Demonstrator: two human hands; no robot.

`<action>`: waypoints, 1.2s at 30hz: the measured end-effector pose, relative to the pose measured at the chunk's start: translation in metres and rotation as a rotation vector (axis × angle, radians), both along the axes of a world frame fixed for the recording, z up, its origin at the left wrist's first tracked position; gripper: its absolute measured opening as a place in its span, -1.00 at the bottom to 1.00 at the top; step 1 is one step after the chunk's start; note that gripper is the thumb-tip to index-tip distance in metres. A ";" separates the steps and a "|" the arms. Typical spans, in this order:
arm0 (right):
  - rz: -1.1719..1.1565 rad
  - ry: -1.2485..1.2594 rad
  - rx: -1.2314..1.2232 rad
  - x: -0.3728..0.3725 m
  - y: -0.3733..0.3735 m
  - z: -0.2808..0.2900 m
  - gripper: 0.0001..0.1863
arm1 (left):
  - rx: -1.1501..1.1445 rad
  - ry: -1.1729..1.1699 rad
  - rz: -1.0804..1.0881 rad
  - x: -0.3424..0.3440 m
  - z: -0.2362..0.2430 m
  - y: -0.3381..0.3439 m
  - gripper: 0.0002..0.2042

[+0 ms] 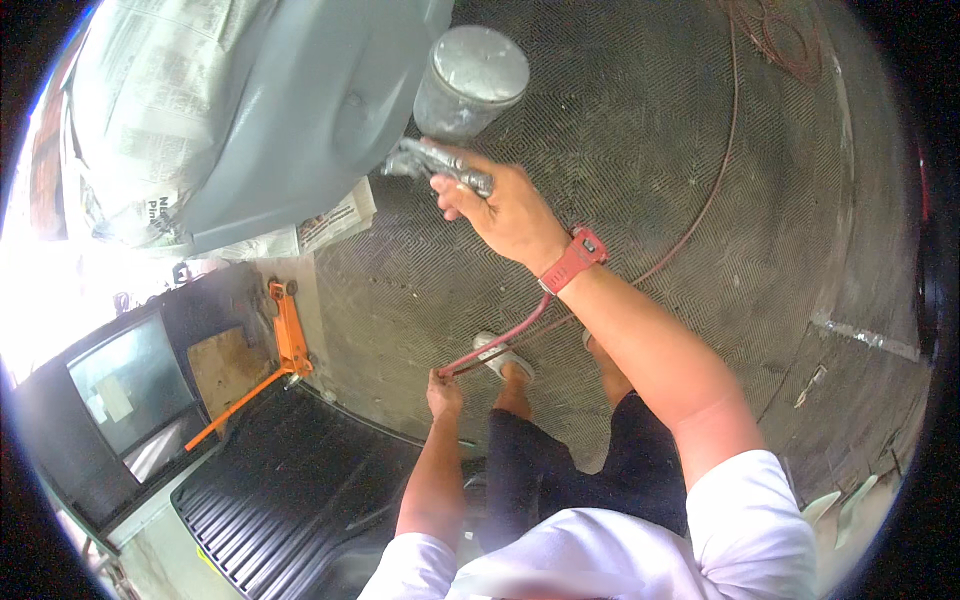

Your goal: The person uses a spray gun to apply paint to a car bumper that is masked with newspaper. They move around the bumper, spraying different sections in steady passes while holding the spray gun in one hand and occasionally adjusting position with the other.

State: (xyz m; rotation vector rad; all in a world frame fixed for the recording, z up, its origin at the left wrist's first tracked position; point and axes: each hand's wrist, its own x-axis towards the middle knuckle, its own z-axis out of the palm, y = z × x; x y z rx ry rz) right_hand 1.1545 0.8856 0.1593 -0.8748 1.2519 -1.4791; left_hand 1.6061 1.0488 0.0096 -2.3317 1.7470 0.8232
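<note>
My right hand (508, 212), with a red watch on its wrist, is closed around the handle of a metal spray gun (430, 160). A round, lidded silver cup (468, 85) sits at the gun's upper end. The gun's front points left, close to a smooth grey car body panel (300, 130) but apart from it. Lower down, my left hand (444, 396) is closed on a red air hose (515, 331), keeping a length of it off the floor beside my legs. The hose passes up behind my right wrist.
Newspaper (150, 110) covers part of the panel, and more sheets (340, 215) stick out below it. An orange floor jack (289, 330) stands at the left near a black ribbed panel (300, 490). Hose trails across the patterned floor (640, 150) to a coil (780, 45) at far right.
</note>
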 end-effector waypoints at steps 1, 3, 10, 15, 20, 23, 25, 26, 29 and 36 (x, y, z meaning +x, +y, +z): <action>-0.026 0.022 -0.004 -0.002 -0.001 -0.006 -0.45 | -0.014 0.013 0.018 -0.008 0.003 0.002 -0.70; -0.070 0.052 -0.006 -0.004 -0.005 -0.008 -0.43 | 0.015 0.020 0.053 -0.013 0.008 0.013 -0.71; -0.034 0.063 0.010 -0.001 0.000 0.065 -0.50 | -0.054 -0.093 -0.079 -0.030 0.017 0.065 -0.72; 0.059 0.026 0.024 -0.022 -0.021 0.098 -0.54 | 0.144 -0.076 -0.180 -0.093 0.053 0.075 -0.67; -0.256 0.076 0.152 -0.090 -0.071 0.126 -0.56 | 0.338 0.023 -0.026 -0.109 0.042 0.079 -0.55; -0.380 0.170 0.111 -0.132 -0.087 0.135 -0.54 | 0.487 0.031 -0.086 -0.159 0.047 0.054 -0.46; -0.388 0.256 0.066 -0.147 -0.098 0.141 -0.54 | 0.537 -0.002 -0.136 -0.186 0.061 0.031 -0.42; -0.335 0.216 0.018 -0.150 -0.106 0.151 -0.53 | 0.491 -0.010 -0.158 -0.180 0.063 0.023 -0.41; -0.063 0.046 0.111 -0.180 -0.114 0.162 -0.52 | 0.647 -0.002 -0.132 -0.203 0.092 0.019 -0.41; -0.285 -0.010 0.240 -0.269 -0.168 0.128 -0.49 | 0.780 -0.092 -0.220 -0.246 0.130 -0.079 -0.50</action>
